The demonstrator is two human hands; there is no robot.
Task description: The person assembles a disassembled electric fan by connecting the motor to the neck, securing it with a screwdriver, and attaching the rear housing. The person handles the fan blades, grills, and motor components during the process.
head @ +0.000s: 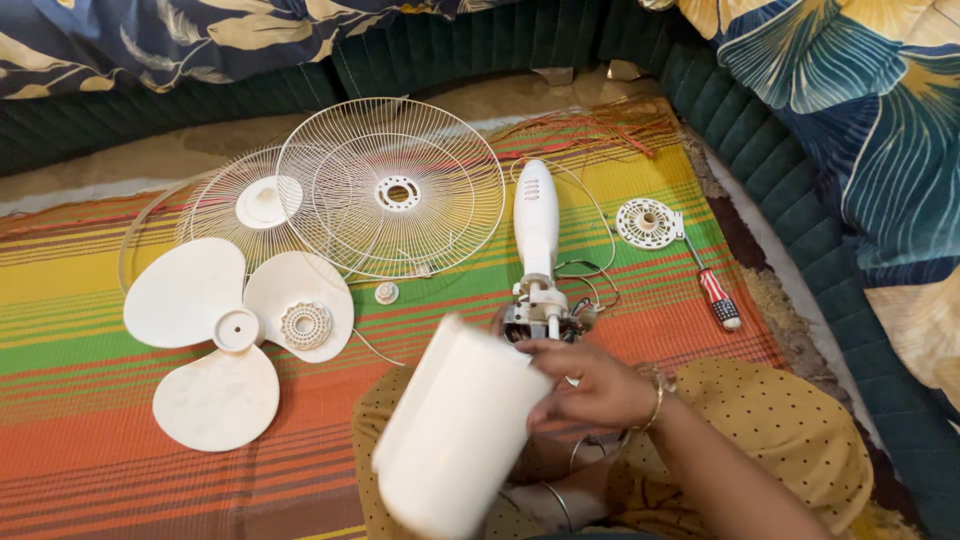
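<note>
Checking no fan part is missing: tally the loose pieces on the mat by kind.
Wire grilles: 2
Blade: 1
Motor with neck: 1
Round plastic pieces: 3
Screwdriver: 1
Total: 8
The right hand holds a white housing besides.

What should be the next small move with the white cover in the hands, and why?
Probably bring the white cover down onto the bare motor. The right hand holds it at the rim, open end facing the motor, whose wires and shaft lie exposed close in front.
</note>
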